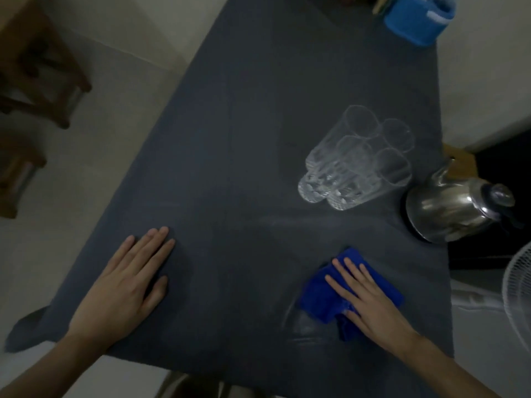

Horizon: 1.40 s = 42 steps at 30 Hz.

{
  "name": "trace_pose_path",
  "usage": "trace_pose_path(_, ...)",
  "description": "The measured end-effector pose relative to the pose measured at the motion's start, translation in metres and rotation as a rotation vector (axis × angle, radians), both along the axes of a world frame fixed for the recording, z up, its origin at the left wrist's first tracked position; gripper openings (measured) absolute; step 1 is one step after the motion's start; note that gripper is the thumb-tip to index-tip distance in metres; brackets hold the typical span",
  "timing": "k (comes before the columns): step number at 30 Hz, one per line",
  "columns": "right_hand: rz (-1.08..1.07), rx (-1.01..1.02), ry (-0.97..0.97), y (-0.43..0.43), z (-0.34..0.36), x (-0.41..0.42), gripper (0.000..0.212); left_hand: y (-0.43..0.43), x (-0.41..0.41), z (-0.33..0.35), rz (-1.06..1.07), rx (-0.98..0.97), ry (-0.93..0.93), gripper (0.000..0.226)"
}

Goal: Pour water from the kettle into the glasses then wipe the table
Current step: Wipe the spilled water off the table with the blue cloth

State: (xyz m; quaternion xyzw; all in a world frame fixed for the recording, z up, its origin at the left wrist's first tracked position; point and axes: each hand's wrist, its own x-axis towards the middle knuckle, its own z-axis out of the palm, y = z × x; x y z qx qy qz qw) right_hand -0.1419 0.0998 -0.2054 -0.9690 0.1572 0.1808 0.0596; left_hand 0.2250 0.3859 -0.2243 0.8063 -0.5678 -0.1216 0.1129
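Note:
Several clear tall glasses (357,159) stand clustered right of the table's middle. A steel kettle (454,205) sits at the right edge, its spout pointing away. My right hand (370,303) lies flat, fingers spread, pressing a blue cloth (324,300) onto the dark grey table (235,139) near the front right. Flat on the table at the front left rests my left hand (126,280), holding nothing. A damp streak shows on the surface beside the cloth.
A blue container (416,18) stands at the far right corner. A white fan (517,294) is beyond the table's right edge. Wooden stools (43,67) stand on the floor to the left.

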Motion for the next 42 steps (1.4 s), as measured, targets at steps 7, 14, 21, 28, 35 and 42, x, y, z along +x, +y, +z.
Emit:
trace_pose_path(7, 0.124, 0.011, -0.134, 0.026, -0.012, 0.160, 0.061, 0.004, 0.000, -0.004, 0.007, -0.019, -0.012, 0.058)
trace_pose_path(14, -0.016, 0.016, -0.215, 0.061, -0.014, 0.230, 0.059, 0.002, 0.000, 0.002, -0.007, 0.014, -0.029, 0.058)
trace_pose_path(21, -0.005, 0.051, -0.259, 0.085, -0.013, 0.131, 0.061, -0.001, -0.003, 0.006, -0.004, 0.033, -0.018, 0.059)
trace_pose_path(28, -0.152, 0.020, -0.077, 0.057, -0.005, -0.039, 0.072, -0.003, -0.004, 0.006, 0.009, 0.034, -0.014, 0.066)
trace_pose_path(35, -0.318, -0.079, 0.158, 0.013, 0.011, -0.115, 0.059, -0.002, -0.003, 0.004, 0.006, 0.027, -0.003, 0.064)
trace_pose_path(42, 0.049, -0.100, 0.023, 0.026, 0.004, -0.042, 0.068, 0.000, -0.004, 0.004, 0.003, 0.024, -0.038, 0.060)
